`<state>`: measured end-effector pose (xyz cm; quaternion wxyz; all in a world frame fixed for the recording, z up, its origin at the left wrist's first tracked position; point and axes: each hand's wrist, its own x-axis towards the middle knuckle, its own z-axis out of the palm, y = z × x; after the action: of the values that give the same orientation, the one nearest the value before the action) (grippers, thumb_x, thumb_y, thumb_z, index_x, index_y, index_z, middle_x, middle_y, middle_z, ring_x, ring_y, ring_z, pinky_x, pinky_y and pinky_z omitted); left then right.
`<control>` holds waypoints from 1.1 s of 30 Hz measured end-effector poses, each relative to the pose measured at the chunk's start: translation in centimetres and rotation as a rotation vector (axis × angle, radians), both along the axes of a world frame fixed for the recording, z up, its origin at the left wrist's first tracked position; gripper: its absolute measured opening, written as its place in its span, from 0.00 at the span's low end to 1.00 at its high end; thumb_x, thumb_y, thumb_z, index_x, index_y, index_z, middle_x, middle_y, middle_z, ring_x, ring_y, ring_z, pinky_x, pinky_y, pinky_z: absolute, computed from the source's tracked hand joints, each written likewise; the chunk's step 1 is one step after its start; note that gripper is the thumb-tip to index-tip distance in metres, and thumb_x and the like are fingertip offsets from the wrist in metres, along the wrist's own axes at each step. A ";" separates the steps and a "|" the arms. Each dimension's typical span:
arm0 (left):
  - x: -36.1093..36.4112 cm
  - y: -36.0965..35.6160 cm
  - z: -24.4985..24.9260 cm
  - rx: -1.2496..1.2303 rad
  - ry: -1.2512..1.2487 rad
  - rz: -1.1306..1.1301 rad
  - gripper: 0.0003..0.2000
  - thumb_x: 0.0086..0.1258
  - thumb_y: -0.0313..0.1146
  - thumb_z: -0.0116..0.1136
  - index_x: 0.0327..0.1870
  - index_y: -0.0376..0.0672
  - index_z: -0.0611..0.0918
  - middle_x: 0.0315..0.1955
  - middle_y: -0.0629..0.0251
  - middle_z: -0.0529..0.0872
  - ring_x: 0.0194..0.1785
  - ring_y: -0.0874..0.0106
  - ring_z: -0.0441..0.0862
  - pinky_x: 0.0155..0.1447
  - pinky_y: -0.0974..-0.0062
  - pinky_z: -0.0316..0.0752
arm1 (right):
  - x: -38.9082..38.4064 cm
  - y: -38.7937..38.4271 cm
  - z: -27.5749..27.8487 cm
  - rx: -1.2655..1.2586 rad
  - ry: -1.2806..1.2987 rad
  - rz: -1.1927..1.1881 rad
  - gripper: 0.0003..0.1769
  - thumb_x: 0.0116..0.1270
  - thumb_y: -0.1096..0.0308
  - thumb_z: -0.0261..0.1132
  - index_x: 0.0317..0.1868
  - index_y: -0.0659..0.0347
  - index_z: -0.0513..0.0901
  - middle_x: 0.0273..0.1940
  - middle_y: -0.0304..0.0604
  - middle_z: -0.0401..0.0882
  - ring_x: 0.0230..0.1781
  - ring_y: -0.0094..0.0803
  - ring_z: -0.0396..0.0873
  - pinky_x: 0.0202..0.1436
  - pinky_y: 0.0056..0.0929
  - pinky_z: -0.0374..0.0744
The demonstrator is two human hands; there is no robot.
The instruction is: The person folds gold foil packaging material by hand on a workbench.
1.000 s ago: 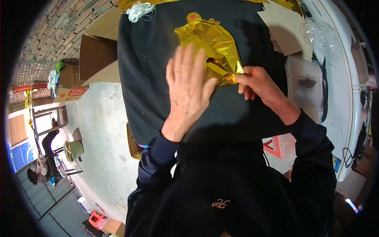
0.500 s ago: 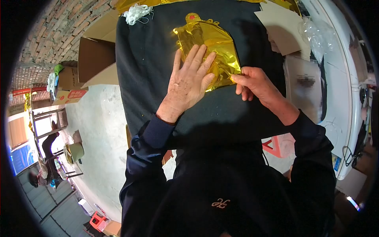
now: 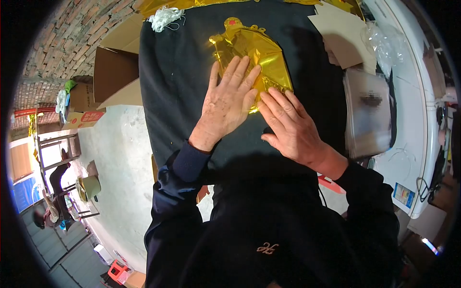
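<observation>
A shiny gold foil piece (image 3: 264, 50) lies on the black cloth (image 3: 185, 67), with a small red spot on the round tab at its far end. My left hand (image 3: 223, 103) is spread flat, its fingertips on the left part of the foil. Over the near right corner of the foil lies my right hand (image 3: 293, 127), fingers stretched out and holding nothing. The near edge of the foil is partly hidden under both hands.
White string (image 3: 165, 18) is bunched at the cloth's far left. Cardboard sheets (image 3: 341, 36), crumpled clear plastic (image 3: 384, 45) and a stack of clear bags (image 3: 367, 113) are on the right. An open cardboard box (image 3: 115, 74) stands at the left.
My right hand has let go of the foil's near right corner, moved left and flattened onto it. My left hand has barely moved.
</observation>
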<state>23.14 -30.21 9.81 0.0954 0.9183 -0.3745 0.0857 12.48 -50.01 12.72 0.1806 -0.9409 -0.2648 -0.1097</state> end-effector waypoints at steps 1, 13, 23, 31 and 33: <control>0.1 0.0 0.0 -0.013 0.008 -0.004 0.27 0.89 0.49 0.36 0.84 0.53 0.67 0.83 0.60 0.65 0.87 0.61 0.56 0.90 0.48 0.40 | 0.0 -0.2 -0.8 -0.012 0.070 0.015 0.44 0.59 0.60 0.77 0.74 0.69 0.76 0.77 0.54 0.71 0.82 0.49 0.63 0.87 0.50 0.58; -1.6 0.7 2.4 -0.143 0.046 -0.075 0.31 0.88 0.53 0.42 0.85 0.47 0.66 0.84 0.57 0.64 0.88 0.57 0.54 0.88 0.44 0.39 | 0.0 -0.2 -2.2 -0.067 0.053 -0.007 0.45 0.61 0.52 0.76 0.73 0.70 0.76 0.77 0.57 0.70 0.83 0.48 0.61 0.88 0.54 0.53; -3.9 0.5 1.0 -0.117 0.133 -0.100 0.38 0.79 0.56 0.55 0.82 0.39 0.67 0.81 0.54 0.66 0.86 0.58 0.58 0.89 0.53 0.48 | 0.2 -0.5 -1.3 0.018 0.098 0.023 0.44 0.64 0.58 0.76 0.76 0.71 0.73 0.79 0.56 0.68 0.84 0.49 0.61 0.89 0.53 0.53; -4.0 0.5 1.1 -0.063 0.136 -0.102 0.37 0.84 0.58 0.47 0.83 0.39 0.64 0.83 0.51 0.63 0.87 0.56 0.56 0.89 0.52 0.46 | 4.8 -4.0 -2.7 0.324 -0.072 -0.212 0.24 0.73 0.71 0.67 0.66 0.74 0.78 0.64 0.61 0.79 0.66 0.56 0.76 0.72 0.48 0.75; -4.0 0.5 1.2 -0.065 0.139 -0.098 0.37 0.84 0.58 0.48 0.83 0.39 0.65 0.83 0.51 0.64 0.87 0.57 0.56 0.89 0.52 0.46 | 7.1 -4.6 -3.1 0.396 -0.024 -0.340 0.23 0.73 0.72 0.67 0.66 0.70 0.78 0.58 0.59 0.83 0.59 0.58 0.81 0.66 0.48 0.80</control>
<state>19.13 -29.70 11.00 0.1549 0.8991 -0.4084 0.0290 19.55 -54.61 9.65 0.3369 -0.9168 -0.0784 -0.1993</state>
